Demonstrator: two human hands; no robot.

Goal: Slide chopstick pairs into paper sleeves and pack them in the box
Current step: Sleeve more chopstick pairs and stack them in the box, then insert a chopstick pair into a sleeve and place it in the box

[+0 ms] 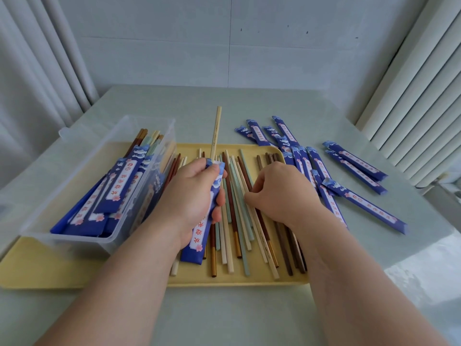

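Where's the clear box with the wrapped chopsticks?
In the head view, the clear box sits on the left, atop the yellow tray, beside the left hand.

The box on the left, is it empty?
No, the clear box holds a stack of blue sleeves with chopstick ends poking out of them.

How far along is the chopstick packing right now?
Done: several filled sleeves lie in the box. In hand: the left hand grips a sleeve with one pale chopstick sticking out, while the right hand reaches among the loose chopsticks on the tray. Left: many loose chopsticks and a spread of empty-looking sleeves on the table.
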